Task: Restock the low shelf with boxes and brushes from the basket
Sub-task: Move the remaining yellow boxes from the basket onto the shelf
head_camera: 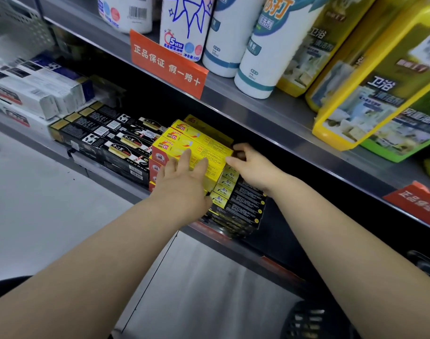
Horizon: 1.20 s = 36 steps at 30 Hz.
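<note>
On low shelf [125, 192], one yellow box [209, 148], left hand [184, 178] flat, right hand [254, 166] pinching

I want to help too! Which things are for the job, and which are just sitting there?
For the job: yellow boxes, left hand, right hand, low shelf, basket.
Just sitting there: white bottles, yellow bottles, red sign.
</note>
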Tool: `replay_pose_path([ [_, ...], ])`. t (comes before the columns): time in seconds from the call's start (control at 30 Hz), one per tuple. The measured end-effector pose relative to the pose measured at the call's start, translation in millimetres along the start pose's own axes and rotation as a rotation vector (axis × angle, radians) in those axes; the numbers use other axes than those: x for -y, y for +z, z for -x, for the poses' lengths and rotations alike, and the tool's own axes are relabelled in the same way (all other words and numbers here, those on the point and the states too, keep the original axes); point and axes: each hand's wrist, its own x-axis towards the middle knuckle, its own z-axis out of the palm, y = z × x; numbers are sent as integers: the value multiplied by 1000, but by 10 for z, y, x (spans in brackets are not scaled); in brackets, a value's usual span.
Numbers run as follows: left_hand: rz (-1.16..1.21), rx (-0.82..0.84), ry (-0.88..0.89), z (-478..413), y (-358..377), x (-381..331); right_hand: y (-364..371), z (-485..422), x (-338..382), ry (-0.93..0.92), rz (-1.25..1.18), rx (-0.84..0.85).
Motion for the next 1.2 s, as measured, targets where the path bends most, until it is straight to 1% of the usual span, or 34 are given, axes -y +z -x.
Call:
replay_pose_path([
  [0.1, 77, -71, 108, 85, -58, -201, -205, 427, -83, -29, 20, 12],
  [0.23, 279, -129, 355, 304, -88, -616, -561, 1142, -270, -67, 18, 61],
  [0.37, 334, -40, 536, 581, 33, -1119, -910, 1845, -568, -47, 5, 12],
  [0.53, 247, 37, 750, 948, 247, -1765, -1159, 2640, -1085, 16, -38, -88],
  [0.6, 237, 85, 801, 1124, 365, -2004, -1208, 2921, -1334, 63, -55, -99],
  [0.7, 186, 205, 869, 1359, 609, -2352, -1232, 3296, -1756, 149, -132, -112],
  [0.83, 128, 310, 935, 1614, 951, -2761, -1157, 3660, -2418, 347, -156, -107],
  [0.9, 123, 337, 939, 1700, 1094, -2873, -1078, 3720, -2712, 420, -92, -67],
  [0.97, 102, 360, 926, 1749, 1209, -2922, -987, 3714, -2944, 461, 63, 18],
  [1.07, 66, 384, 906, 1764, 1312, -2949, -815, 3656, -3194, 459, 350, 191],
  [1.13, 65, 401, 892, 1761, 1346, -2952, -661, 3610, -3334, 456, 502, 315],
  [1.2, 76, 412, 883, 1750, 1365, -2940, -520, 3549, -3439, 459, 611, 402],
])
